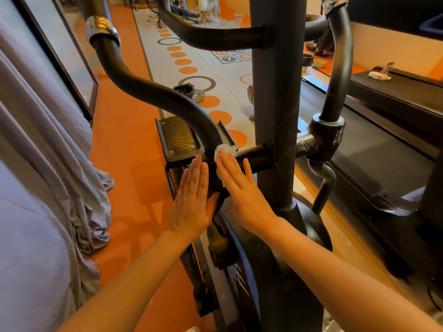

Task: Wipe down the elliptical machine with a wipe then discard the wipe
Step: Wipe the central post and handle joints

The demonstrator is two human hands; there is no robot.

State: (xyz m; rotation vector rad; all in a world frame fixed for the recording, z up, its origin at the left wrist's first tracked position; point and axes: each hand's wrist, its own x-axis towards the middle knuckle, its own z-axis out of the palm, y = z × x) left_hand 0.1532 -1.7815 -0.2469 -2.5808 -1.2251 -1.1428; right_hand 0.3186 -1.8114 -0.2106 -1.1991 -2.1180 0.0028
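The black elliptical machine fills the middle, with its thick upright post point(275, 97) and a curved left handle arm point(148, 92) that bends down to a pivot near the post. My right hand point(242, 190) lies flat with straight fingers, pressing a crumpled white wipe point(221, 153) against the lower end of that arm. My left hand point(194, 200) is flat too, fingers straight, resting on the other side of the same arm. The wipe shows only above and beside my right fingers. A ribbed foot pedal point(177, 137) sits just beyond my fingertips.
A grey curtain point(48, 164) hangs at the left over orange floor. A treadmill deck point(374, 149) lies at the right. A small black bin point(184, 90) stands on the patterned floor beyond the pedal. A seated person point(209, 8) is far back.
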